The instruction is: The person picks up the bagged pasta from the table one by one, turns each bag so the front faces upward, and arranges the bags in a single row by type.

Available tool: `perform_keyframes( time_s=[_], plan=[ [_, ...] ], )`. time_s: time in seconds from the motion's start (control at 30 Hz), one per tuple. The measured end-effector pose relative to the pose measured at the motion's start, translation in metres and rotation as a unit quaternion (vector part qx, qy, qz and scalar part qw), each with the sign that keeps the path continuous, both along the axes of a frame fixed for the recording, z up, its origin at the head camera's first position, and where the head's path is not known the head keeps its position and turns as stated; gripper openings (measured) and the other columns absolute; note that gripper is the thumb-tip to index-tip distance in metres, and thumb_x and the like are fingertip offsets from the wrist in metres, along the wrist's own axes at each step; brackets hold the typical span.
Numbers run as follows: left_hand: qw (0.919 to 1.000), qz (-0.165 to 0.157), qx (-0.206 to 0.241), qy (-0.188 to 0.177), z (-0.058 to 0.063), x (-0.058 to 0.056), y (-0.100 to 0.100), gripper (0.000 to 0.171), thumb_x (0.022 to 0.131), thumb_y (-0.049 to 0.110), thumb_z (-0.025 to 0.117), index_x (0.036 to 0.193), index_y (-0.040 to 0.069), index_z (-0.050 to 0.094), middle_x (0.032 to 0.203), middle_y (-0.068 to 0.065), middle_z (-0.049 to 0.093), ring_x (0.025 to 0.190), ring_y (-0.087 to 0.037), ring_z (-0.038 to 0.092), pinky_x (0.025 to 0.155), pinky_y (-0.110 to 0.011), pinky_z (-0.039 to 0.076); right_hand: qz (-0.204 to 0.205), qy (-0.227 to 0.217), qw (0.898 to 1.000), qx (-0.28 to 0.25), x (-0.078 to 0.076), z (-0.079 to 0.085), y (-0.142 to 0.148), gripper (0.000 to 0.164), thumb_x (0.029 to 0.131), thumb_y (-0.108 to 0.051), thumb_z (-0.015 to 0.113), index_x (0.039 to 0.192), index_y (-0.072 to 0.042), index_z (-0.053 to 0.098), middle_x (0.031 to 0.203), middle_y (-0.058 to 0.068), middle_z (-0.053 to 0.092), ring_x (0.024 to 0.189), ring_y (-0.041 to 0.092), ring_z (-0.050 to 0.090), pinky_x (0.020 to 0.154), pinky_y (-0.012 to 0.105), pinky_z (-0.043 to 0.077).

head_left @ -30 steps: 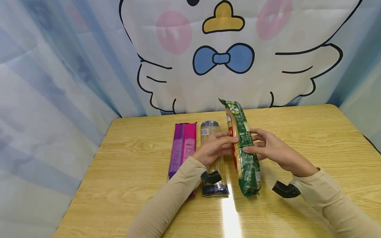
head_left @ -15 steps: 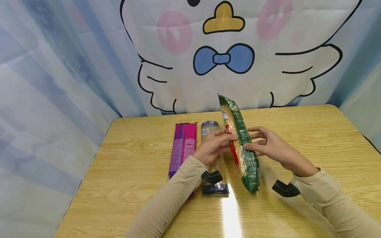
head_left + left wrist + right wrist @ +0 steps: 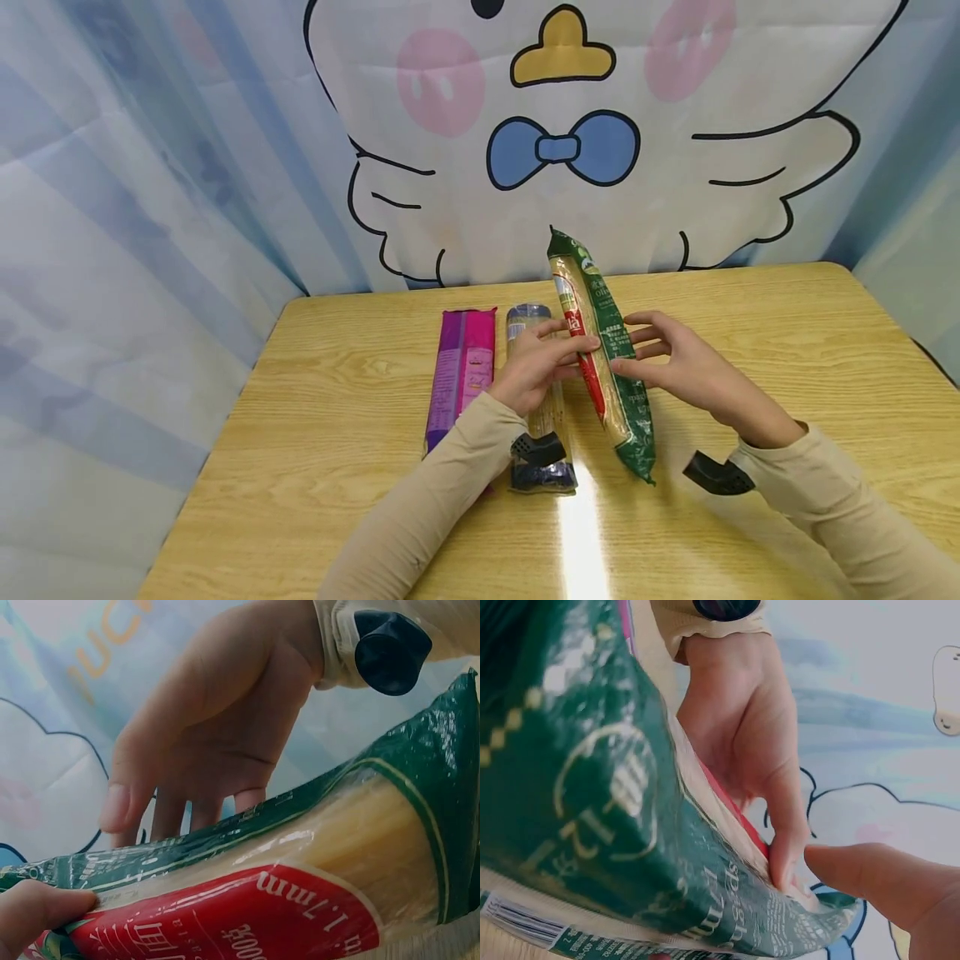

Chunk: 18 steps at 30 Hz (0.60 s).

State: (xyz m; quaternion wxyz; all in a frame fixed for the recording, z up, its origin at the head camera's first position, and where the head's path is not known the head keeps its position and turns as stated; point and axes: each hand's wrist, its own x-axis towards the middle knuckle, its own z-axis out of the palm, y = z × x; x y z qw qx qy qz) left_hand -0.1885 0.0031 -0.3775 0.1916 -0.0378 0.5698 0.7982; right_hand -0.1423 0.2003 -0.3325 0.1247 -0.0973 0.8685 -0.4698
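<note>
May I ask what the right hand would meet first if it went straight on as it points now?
The right hand would probably meet the green packet; whether they touch now is unclear.

We see one long pasta bag (image 3: 611, 387) in glossy green wrap, a clear strip showing its pale yellow strands beside a red label, held aslant just right of the frame's centre, its top leaning toward the upper left and its bottom toward the lower right.

Passage over left of table (image 3: 330, 400); purple packet (image 3: 461, 367), blue-ended packet (image 3: 553, 412), green packet (image 3: 615, 396) block middle.
</note>
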Motion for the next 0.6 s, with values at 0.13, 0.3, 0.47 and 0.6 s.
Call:
perform_keyframes(
  time_s=[0.13,0.3,0.47,0.6],
  plan=[
    [0.9998,0.017,0.004,0.006,0.0009,0.0016,0.0022,0.049,0.081,0.001,0.077,0.125,0.003,0.057,0.099,-0.012,0.072,0.087,-0.021,0.073,0.075,-0.034,0.063,0.001,0.007,1.000,0.025,0.0013,0.0010,-0.0042,0.085,0.091,-0.040,0.072,0.152,-0.001,0.028,0.141,0.029,0.045,0.128,0.045,0.047,0.092,0.055,0.054],
    [0.9994,0.032,0.008,0.006,0.0022,0.0038,0.0046,0.045,0.081,0.001,0.078,0.122,0.004,0.059,0.101,-0.015,0.073,0.090,-0.023,0.074,0.084,-0.041,0.062,0.000,0.032,0.998,0.045,0.0030,-0.0003,-0.0081,0.089,0.087,-0.039,0.077,0.151,0.001,0.028,0.139,0.029,0.047,0.125,0.047,0.049,0.090,0.055,0.056],
    [0.9991,0.042,0.003,0.005,0.0042,0.0054,0.0065,0.045,0.080,0.002,0.080,0.120,0.004,0.060,0.101,-0.015,0.074,0.091,-0.025,0.074,0.088,-0.045,0.060,-0.002,0.050,0.997,0.058,0.0026,-0.0035,-0.0111,0.092,0.085,-0.038,0.079,0.150,0.002,0.028,0.136,0.032,0.048,0.123,0.050,0.050,0.085,0.053,0.058],
    [0.9989,0.046,0.003,0.004,0.0052,0.0061,0.0080,0.046,0.079,0.002,0.080,0.121,0.003,0.060,0.101,-0.016,0.074,0.090,-0.026,0.074,0.087,-0.045,0.060,-0.005,0.047,0.997,0.063,0.0013,-0.0061,-0.0098,0.093,0.086,-0.037,0.079,0.151,0.004,0.026,0.137,0.034,0.047,0.123,0.052,0.049,0.086,0.056,0.058]
  ],
)
